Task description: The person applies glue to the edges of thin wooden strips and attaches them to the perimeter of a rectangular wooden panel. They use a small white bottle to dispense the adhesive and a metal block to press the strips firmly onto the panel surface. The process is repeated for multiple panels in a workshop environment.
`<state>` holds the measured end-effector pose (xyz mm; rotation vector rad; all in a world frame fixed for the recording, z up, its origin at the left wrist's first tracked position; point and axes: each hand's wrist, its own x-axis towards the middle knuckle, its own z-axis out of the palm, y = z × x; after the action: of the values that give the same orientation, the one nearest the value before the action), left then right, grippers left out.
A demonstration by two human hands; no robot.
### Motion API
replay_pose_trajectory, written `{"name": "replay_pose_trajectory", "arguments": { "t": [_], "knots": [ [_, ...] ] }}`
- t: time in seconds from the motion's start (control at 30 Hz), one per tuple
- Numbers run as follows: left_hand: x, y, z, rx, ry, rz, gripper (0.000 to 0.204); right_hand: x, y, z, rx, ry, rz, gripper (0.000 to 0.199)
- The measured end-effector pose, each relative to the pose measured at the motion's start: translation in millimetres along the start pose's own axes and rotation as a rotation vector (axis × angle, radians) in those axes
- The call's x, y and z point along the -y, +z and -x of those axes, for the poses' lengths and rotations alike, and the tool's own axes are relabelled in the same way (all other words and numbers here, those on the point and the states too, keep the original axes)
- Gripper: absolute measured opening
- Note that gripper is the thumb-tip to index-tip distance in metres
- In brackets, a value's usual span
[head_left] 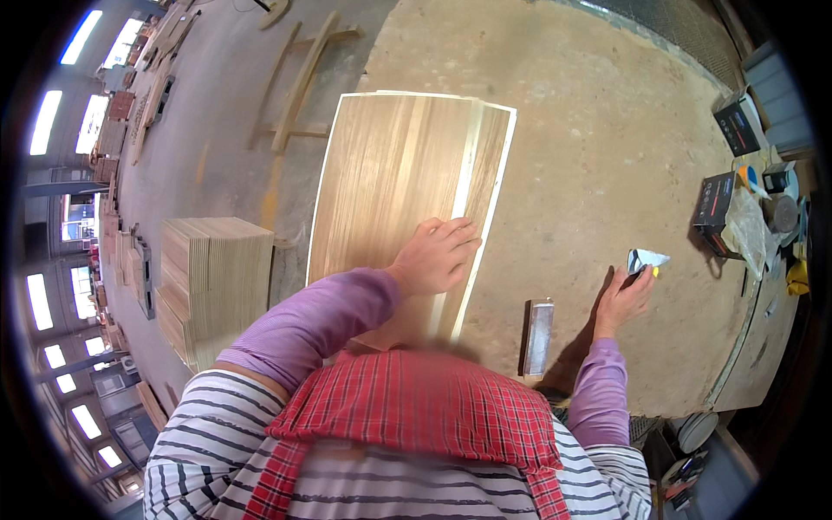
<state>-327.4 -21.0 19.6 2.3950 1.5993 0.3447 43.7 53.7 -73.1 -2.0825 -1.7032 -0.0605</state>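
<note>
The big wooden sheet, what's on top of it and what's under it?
The left hand lies flat on the wooden sheet. Beneath it shows the worktable; whatever lies directly under the sheet is covered.

A pale striped wood veneer sheet [407,182] lies flat on the table, a small crumpled blue-white scrap [646,259] well apart.
</note>
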Motion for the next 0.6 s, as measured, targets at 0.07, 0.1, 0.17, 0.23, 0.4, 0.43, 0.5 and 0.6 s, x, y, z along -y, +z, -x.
{"name": "replay_pose_trajectory", "arguments": {
  "t": [0.07, 0.1, 0.17, 0.23, 0.4, 0.43, 0.5, 0.6],
  "knots": [
    [0, 0, -2, -0.01, -0.001, 0.028, 0.044, 4, -3, 0, 0.007, 0.007, 0.036, 0.067],
    [0, 0, -2, -0.008, -0.001, 0.03, 0.043, 6, -5, -1, 0.044, 0.015, 0.094, 0.066],
    [-1, -1, -2, 0.034, 0.005, 0.019, 0.044, 10, -8, -2, 0.051, -0.001, 0.139, 0.065],
    [-1, -2, -2, 0.039, 0.002, 0.035, 0.045, 14, -10, -3, 0.081, 0.016, 0.184, 0.063],
    [-3, -1, 0, -0.006, 0.019, -0.013, 0.044, 20, -11, -5, 0.078, 0.006, 0.224, 0.06],
    [-3, -1, 0, -0.007, 0.018, -0.017, 0.042, 21, -11, -5, 0.063, -0.002, 0.227, 0.06],
    [-3, 0, 1, -0.008, 0.032, -0.044, 0.041, 22, -9, -4, 0.044, 0.011, 0.237, 0.06],
    [-5, 0, 2, 0.039, -0.015, -0.05, 0.043, 21, -9, -3, 0.032, 0.012, 0.18, 0.061]
  ]
}}
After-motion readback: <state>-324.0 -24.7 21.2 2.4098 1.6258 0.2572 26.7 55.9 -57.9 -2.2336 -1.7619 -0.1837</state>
